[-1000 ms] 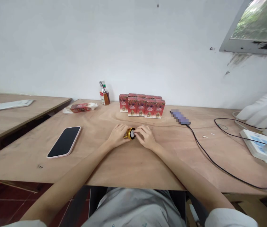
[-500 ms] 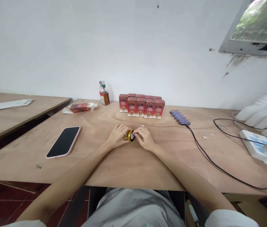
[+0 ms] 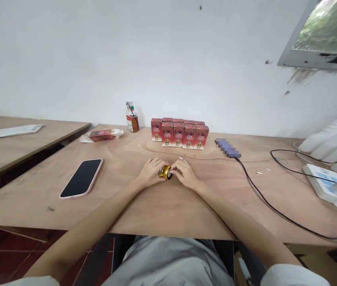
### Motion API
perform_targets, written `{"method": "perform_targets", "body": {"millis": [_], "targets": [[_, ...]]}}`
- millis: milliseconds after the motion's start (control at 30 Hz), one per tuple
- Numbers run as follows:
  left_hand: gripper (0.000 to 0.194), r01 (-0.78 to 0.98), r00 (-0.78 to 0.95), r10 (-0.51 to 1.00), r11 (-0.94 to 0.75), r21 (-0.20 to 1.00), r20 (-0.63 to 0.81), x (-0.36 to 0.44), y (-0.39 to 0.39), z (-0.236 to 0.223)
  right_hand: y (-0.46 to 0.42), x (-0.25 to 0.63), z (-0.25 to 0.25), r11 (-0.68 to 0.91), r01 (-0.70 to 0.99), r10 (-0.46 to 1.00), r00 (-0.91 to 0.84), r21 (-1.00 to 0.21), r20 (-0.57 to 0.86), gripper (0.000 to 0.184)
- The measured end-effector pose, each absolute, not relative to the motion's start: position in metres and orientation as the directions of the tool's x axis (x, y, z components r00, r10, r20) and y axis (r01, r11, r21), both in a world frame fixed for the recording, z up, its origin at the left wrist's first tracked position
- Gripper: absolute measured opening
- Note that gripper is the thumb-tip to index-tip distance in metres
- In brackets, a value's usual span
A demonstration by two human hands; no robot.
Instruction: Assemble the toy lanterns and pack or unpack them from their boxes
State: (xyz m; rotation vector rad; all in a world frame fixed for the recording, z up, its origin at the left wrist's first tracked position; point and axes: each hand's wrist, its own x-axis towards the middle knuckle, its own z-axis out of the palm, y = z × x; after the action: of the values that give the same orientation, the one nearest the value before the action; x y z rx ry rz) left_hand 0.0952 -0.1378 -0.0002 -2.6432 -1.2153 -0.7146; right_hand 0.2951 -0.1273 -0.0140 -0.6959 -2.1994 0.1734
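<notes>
My left hand is closed around a small shiny gold ornament, lying on its side with its round end facing right. That end has a dark rim and a pale middle. At the end, my right hand has its thumb and fingers pinched together and touching it; whatever lies between the fingertips is too small to make out. Just beyond the right hand, a few tiny thin pieces lie on the wooden table.
Several red boxes stand grouped near the wall. A bottle and a torn red package are further left. A phone lies left; a cabled purple device, a power strip and white stacked pieces are right.
The gold ornament has turned slightly, so less of its pale round end faces me. Both hands have stayed nearly in place, with the right fingertips still at that end.
</notes>
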Motion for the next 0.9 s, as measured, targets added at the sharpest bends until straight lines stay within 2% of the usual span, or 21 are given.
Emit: {"method": "perform_targets", "body": {"millis": [433, 767, 900], "targets": [[0.035, 0.757, 0.474, 0.727, -0.625, 0.192, 0.496, 0.0987, -0.1343, -0.0056, -0.126, 0.2933, -0.0176, 0.824, 0.477, 0.543, -0.509, -0.307, 0.668, 0.024], [0.036, 0.767, 0.423, 0.748, -0.596, 0.237, 0.511, 0.1037, -0.1342, -0.0036, -0.1217, 0.2905, -0.0175, 0.821, 0.458, 0.553, -0.49, -0.341, 0.674, 0.026], [0.035, 0.736, 0.374, 0.727, -0.61, 0.293, 0.576, 0.104, -0.1344, -0.0026, -0.1186, 0.29, -0.0214, 0.803, 0.455, 0.574, -0.417, -0.385, 0.705, 0.024]]}}
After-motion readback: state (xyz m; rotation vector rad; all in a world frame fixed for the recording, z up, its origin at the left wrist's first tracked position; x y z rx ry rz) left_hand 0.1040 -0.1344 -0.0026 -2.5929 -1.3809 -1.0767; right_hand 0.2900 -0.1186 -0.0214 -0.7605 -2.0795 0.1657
